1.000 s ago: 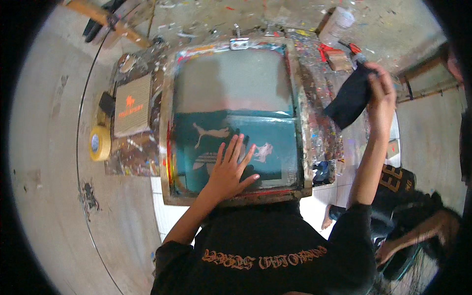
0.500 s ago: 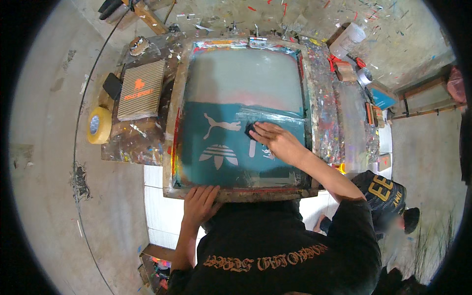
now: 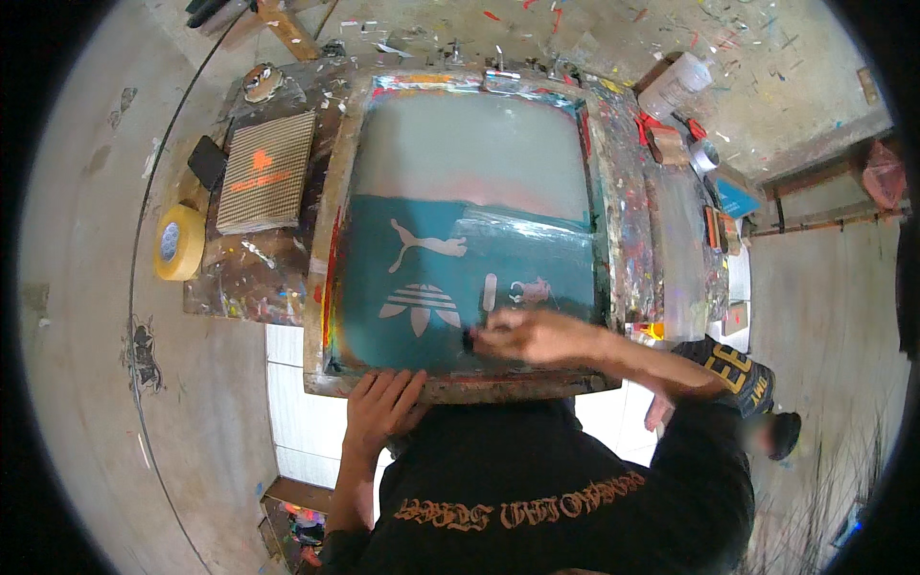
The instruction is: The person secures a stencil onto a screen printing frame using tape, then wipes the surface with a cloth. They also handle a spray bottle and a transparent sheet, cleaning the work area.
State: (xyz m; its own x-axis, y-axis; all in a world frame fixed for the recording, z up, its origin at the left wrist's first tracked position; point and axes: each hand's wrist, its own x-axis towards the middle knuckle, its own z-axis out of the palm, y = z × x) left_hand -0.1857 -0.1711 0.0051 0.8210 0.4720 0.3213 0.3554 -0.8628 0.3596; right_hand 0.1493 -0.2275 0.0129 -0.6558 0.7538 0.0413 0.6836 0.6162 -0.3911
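A screen printing frame [image 3: 460, 387] with wooden rails lies on the table before me. Its mesh is pale grey at the far half and teal [image 3: 383, 331] at the near half, with light openings shaped like a leaping animal, a striped three-part leaf, a short bar and a small figure. My left hand [image 3: 385, 398] grips the near rail toward its left end, fingers over the top. My right hand [image 3: 527, 337], slightly blurred, is closed on a small black cloth or pad [image 3: 471, 339] against the teal mesh, right of the leaf shape. Clear tape [image 3: 527, 225] crosses the mesh.
On the left, a patterned box [image 3: 266, 172], a black phone-like object [image 3: 206, 163] and a yellow tape roll [image 3: 180, 242] rest on the paint-stained table. A white container [image 3: 675, 84] and squeegee-like blocks [image 3: 668, 147] stand right. Another person [image 3: 733, 379] is low at my right.
My right hand has moved the black cloth toward me, from beside the leaping shape to near the close rail. My left hand stays on the rail. The view has shifted slightly.
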